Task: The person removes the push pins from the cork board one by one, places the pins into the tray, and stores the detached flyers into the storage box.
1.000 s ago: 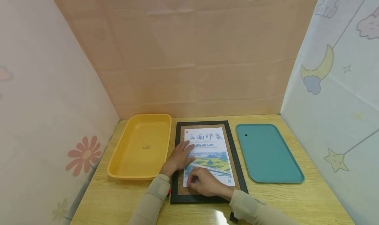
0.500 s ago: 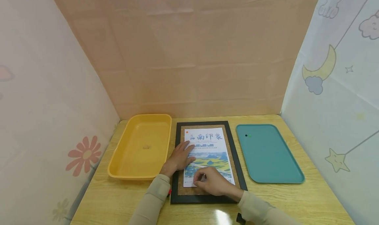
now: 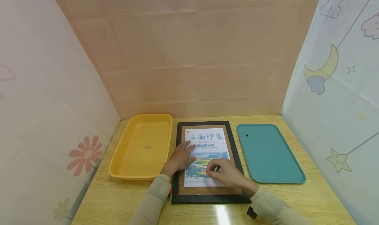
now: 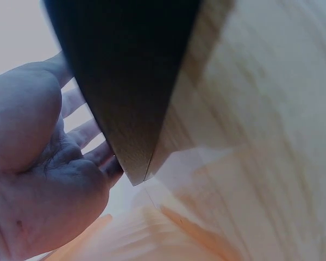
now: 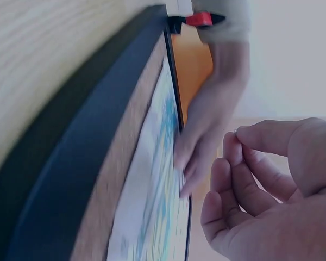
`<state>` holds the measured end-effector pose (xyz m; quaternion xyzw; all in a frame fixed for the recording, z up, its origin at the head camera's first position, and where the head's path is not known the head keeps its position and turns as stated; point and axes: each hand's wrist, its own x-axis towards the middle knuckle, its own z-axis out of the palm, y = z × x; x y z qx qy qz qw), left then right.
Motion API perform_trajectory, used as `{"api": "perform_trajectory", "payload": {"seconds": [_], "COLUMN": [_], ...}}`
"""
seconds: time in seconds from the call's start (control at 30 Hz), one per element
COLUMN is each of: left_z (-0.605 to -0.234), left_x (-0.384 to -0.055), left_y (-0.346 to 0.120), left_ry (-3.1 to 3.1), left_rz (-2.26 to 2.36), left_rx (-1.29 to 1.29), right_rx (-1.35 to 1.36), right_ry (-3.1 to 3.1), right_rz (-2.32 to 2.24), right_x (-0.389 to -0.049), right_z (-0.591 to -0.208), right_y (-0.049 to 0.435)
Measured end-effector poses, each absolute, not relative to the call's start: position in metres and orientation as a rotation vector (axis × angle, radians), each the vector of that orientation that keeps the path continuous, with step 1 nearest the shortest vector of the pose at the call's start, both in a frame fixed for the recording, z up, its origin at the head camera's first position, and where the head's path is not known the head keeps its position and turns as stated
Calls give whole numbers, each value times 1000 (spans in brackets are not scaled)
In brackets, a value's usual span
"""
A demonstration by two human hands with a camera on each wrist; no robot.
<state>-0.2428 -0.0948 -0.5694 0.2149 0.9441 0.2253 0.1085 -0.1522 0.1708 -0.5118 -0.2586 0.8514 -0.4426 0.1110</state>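
A printed poster (image 3: 206, 151) lies on a cork board (image 3: 204, 191) with a black frame (image 3: 210, 199). A small orange dot (image 3: 188, 132), like a pin head, marks the poster's upper left corner. My left hand (image 3: 180, 157) rests with spread fingers on the poster's left side; its palm shows beside the frame in the left wrist view. Over the poster's lower middle, my right hand (image 3: 223, 172) pinches what looks like a tiny pin (image 5: 236, 130) between thumb and forefinger. Only a pale speck of it shows; the fingertips hide the rest.
A yellow tray (image 3: 115, 167) stands left of the board. On the right lies a teal tray (image 3: 270, 159) with a small black dot (image 3: 247, 135) and a green one (image 3: 251, 136) near its upper left corner. Fabric walls enclose the wooden table (image 3: 118, 198).
My right hand has moved right and away from me, from the poster's lower left corner to above its lower middle. The left hand stays in place on the poster.
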Motion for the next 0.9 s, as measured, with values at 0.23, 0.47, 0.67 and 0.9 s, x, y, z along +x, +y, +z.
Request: {"api": "perform_trajectory", "payload": {"seconds": [0.23, 0.47, 0.67, 0.9], "left_z": [-562, -553, -555, -550], "left_x": [-238, -231, -231, -229], "left_y": [-94, -93, -93, -92], "left_ry": [2770, 2777, 2786, 2793], "left_rz": [673, 657, 670, 638], "left_rx": [628, 634, 633, 630], "right_rx": [-627, -483, -448, -269], "right_ry": [2665, 2882, 3102, 3097], "right_rz": [-1287, -1236, -1066, -1005], "right_x": [-166, -183, -200, -222], "right_z": [-514, -514, -516, -520], "right_y": [205, 249, 283, 318]}}
